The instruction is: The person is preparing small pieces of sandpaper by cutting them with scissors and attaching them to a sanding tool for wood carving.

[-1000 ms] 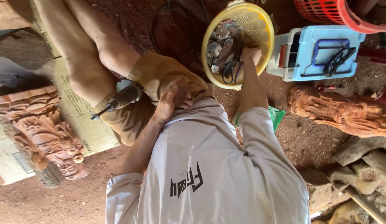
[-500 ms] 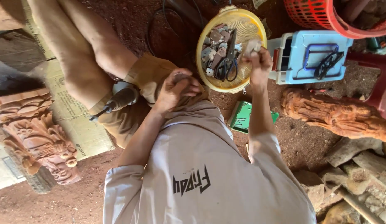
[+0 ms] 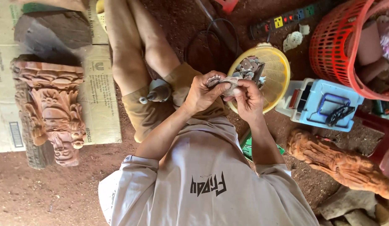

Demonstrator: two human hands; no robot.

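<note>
Right hand [image 3: 249, 98] left the yellow basket [image 3: 278, 71]; both hands pinch a grey strip [image 3: 228, 81] lying left-right.

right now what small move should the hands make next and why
Probably peel one piece off: both the left hand and right hand pinch a small grey wad of sanding pieces just above the yellow basket, so separating comes first.

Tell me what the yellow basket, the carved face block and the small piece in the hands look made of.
Yellow basket: plastic, by its moulded fine mesh and glossy rim. Carved face block: reddish wood, matt and unvarnished, with raw cut relief. Small piece, held in both the left hand and the right hand: greyish, thin, possibly abrasive paper; too small to be sure.
</note>
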